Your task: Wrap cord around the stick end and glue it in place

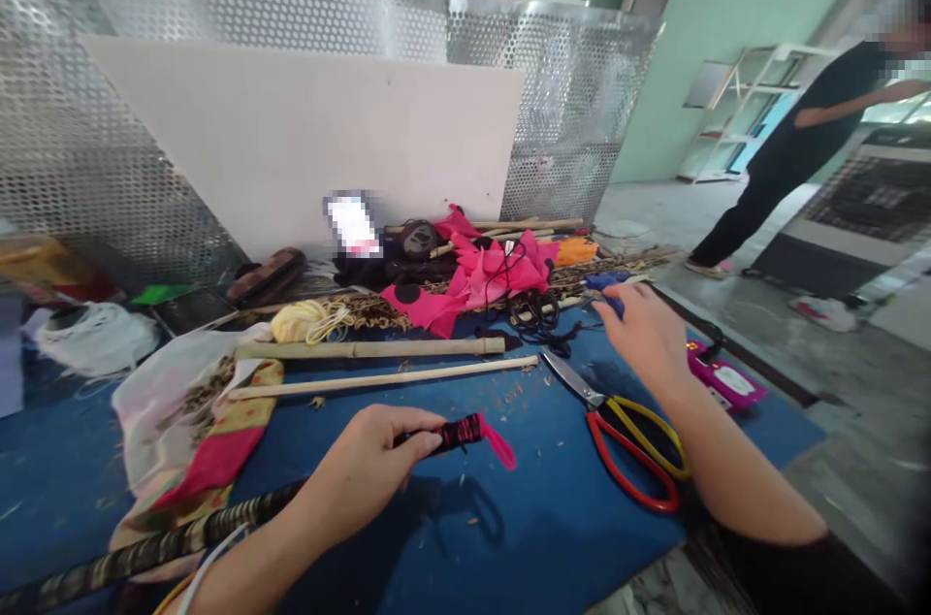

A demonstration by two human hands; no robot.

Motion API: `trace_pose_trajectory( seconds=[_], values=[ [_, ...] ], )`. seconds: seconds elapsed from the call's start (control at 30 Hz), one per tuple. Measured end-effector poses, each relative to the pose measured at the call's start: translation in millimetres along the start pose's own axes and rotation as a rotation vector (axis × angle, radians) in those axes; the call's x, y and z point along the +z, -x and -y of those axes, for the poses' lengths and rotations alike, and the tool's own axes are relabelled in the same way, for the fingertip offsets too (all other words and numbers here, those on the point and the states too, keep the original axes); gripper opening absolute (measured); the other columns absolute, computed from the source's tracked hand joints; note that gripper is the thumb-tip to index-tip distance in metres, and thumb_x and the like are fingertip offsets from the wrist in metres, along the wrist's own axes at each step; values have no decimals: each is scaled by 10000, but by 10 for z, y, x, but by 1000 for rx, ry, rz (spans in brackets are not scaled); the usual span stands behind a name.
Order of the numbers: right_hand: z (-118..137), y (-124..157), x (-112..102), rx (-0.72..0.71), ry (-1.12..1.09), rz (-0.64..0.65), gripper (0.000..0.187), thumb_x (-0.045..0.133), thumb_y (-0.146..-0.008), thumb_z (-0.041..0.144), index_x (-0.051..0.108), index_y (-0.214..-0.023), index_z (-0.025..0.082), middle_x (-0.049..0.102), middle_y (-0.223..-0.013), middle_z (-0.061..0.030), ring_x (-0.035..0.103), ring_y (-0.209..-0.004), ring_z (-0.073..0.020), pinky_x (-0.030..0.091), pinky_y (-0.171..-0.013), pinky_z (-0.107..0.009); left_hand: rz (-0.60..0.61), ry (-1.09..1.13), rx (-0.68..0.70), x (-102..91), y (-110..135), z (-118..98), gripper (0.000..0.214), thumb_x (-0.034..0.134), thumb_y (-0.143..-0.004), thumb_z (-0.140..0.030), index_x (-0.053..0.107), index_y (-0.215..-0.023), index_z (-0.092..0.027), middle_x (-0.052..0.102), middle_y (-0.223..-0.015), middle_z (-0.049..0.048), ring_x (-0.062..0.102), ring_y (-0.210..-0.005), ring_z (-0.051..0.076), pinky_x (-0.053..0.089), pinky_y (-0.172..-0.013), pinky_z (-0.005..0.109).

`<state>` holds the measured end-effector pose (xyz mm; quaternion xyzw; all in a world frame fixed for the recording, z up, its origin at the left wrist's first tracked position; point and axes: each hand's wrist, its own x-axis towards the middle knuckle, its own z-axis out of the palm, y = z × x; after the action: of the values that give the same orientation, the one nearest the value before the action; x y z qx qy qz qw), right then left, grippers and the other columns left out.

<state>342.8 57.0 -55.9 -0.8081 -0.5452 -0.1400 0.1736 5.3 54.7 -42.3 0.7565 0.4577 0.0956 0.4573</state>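
My left hand (368, 468) is closed round a long dark wrapped stick (167, 547). Its tip (465, 431) is bound with black and pink thread, and a pink strip sticks out of the end. My right hand (640, 329) reaches forward over the blue table (472, 537), its fingers curled on a small blue object (607, 283) near a tangle of black cord (534, 312). Just left of my right wrist, scissors (626, 436) with red and yellow handles lie shut on the table.
Two bamboo sticks (378, 363), pink cloth (484, 275), yellow thread (305, 319) and a patterned cloth (210, 440) lie on the table. A white board (305, 130) leans on perforated metal sheets (567, 101). A pink card (727, 382) lies at the right edge. A person (807, 140) stands at far right.
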Motion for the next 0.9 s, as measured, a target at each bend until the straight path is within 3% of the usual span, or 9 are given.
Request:
trace_pose_trajectory(
  seconds=[0.1, 0.23, 0.37, 0.5, 0.63, 0.8, 0.9],
  values=[
    [-178, -403, 136, 86, 108, 54, 362, 489, -878, 312, 592, -1108, 52, 625, -1076, -260, 594, -1042, -365, 444, -818, -443, 5, 29, -5, -6, -36, 23, 336, 477, -842, -389, 732, -870, -171, 591, -634, -14, 410, -515, 104, 288, -504, 202],
    [-232, -725, 316, 186, 160, 190, 323, 578, -806, 282, 628, -996, 25, 672, -938, -265, 649, -942, -373, 462, -772, -442, 6, 40, -35, -10, -53, 76, 341, 470, -841, -385, 723, -897, -163, 488, -550, -32, 382, -486, 103, 262, -492, 213],
    [-252, -820, 451, 241, 178, 237, 411, 607, -783, 316, 595, -1060, 13, 668, -983, -280, 650, -964, -371, 468, -773, -437, 6, 44, -34, -23, -43, 100, 343, 475, -834, -385, 727, -905, -162, 456, -539, -37, 387, -487, 103, 265, -492, 214],
    [-284, -797, 451, 221, 158, 228, 448, 623, -774, 412, 608, -1026, 43, 666, -979, -283, 650, -964, -369, 458, -755, -430, -12, 51, -24, -38, -37, 72, 335, 470, -841, -380, 724, -848, -162, 438, -513, -40, 391, -486, 108, 274, -500, 220],
    [-301, -742, 291, 168, 72, 170, 419, 583, -796, 437, 629, -968, 58, 665, -911, -296, 662, -899, -369, 418, -679, -410, -35, 71, -21, -53, -32, 27, 319, 474, -839, -360, 722, -810, -163, 419, -473, -46, 402, -474, 111, 288, -508, 222],
    [-335, -691, 76, 224, -99, -34, 543, 543, -804, 462, 556, -1140, 36, 660, -885, -328, 654, -862, -411, 385, -616, -451, -68, 91, -37, -62, -26, 17, 320, 500, -824, -349, 746, -919, -169, 464, -468, -45, 421, -465, 113, 301, -506, 224],
    [-368, -558, 29, 193, -316, -204, 540, 495, -851, 396, 456, -1276, 65, 669, -990, -285, 674, -867, -325, 443, -607, -398, -69, 92, -34, -57, -25, 33, 333, 504, -823, -362, 750, -950, -178, 486, -473, -41, 433, -464, 115, 306, -498, 225]
  ],
)
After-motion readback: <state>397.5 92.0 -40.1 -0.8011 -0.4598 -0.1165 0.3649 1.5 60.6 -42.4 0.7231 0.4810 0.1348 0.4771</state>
